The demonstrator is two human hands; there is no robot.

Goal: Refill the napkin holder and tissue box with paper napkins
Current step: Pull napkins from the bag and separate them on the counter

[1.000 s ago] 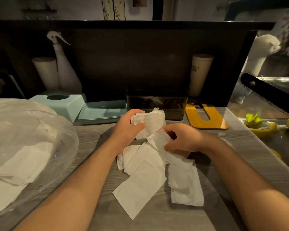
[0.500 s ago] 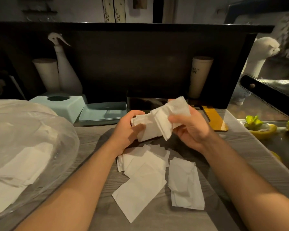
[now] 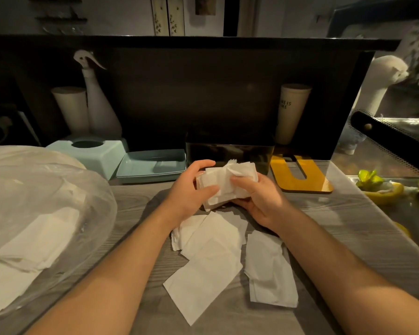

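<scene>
Your left hand point(image 3: 188, 187) and right hand point(image 3: 259, 197) each grip the napkin stack point(image 3: 224, 180), squaring it above the bench point(image 3: 136, 206) for the black holder point(image 3: 230, 153).

Bare wood-grain counter point(image 3: 131, 209) lies open between the bulging clear bag point(image 3: 46, 213) on the left and the loose napkins point(image 3: 211, 257) in the middle. Behind, the dark holder point(image 3: 228, 153), the blue tray point(image 3: 153, 163), the tissue box point(image 3: 92, 151) and the yellow board point(image 3: 300, 175) line the back wall closely.
</scene>
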